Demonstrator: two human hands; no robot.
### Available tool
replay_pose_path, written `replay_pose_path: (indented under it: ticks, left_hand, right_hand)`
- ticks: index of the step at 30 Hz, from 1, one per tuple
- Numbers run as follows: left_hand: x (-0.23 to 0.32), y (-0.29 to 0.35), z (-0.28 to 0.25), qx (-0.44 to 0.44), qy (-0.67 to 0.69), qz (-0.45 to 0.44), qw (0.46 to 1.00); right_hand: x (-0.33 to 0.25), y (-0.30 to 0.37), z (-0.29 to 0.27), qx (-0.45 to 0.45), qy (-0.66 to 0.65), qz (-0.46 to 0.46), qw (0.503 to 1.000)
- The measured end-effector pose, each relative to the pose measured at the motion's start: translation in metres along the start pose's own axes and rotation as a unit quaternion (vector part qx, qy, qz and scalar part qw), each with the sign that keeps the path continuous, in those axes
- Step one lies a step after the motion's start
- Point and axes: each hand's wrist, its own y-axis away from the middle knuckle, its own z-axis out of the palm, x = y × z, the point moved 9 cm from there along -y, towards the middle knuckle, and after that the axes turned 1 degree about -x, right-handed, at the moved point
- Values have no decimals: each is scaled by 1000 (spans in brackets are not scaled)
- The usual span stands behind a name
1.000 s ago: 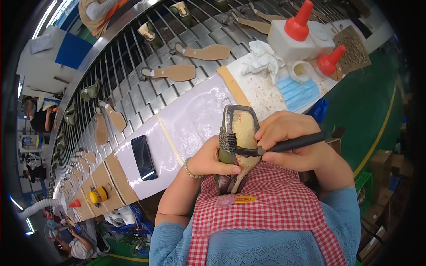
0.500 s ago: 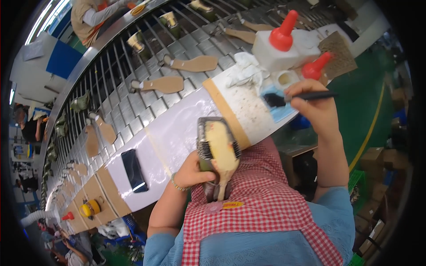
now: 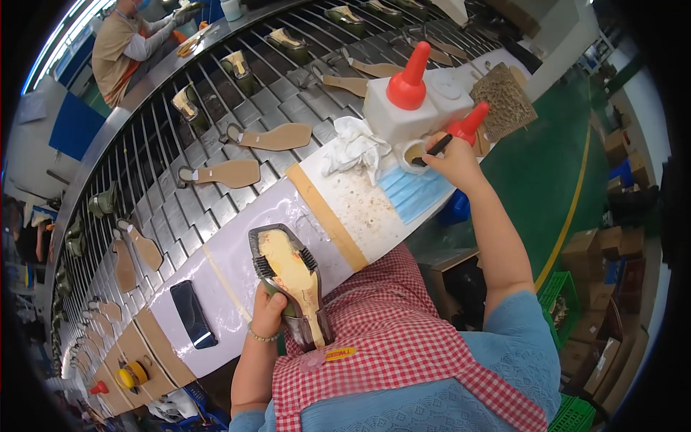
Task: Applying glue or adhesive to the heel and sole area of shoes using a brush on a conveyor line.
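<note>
My left hand is closed round an upturned shoe on its last, close to my checked apron. The shoe's pale yellow underside faces up, toe away from me, with dark gathered edges around it. In my right hand is a black-handled brush. Its tip is at the mouth of a small white pot holding a yellowish substance; the bristles are mostly hidden. Beside the pot lie a blue face mask and a crumpled white cloth. A white bottle with a red cone cap stands behind.
Beyond the board runs a slatted metal conveyor carrying tan soles and lasted shoes. A phone and a yellow tape roll lie leftward. Across the conveyor is a co-worker. Boxes and green crates stand at right.
My right hand has carried the brush from over the blue mask to the white pot. The shoe stays in my left hand, and the whole view has shifted.
</note>
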Motion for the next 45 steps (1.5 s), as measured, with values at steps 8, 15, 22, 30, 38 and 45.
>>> replay_pose_path:
  ticks: [8, 15, 22, 30, 38, 45]
  left_hand:
    - [8, -7, -2, 39, 3, 20, 999]
    - [-5, -6, -29, 48, 68, 24, 996]
    - [-19, -12, -14, 115, 143, -47, 982]
    - [0, -21, 35, 33, 154, -72, 985]
    - [20, -10, 49, 12, 91, -59, 994]
    - [22, -5, 52, 12, 71, -55, 996]
  right_hand:
    - [56, 22, -4, 32, -469, 147, 870]
    - [103, 42, 53, 59, -674, 323, 662]
    - [92, 33, 38, -1, -802, 212, 558]
    - [-111, 114, 21, -159, -591, -35, 790]
    - [-172, 165, 82, -308, -478, -64, 820]
    - [-195, 164, 62, -213, -334, -223, 891]
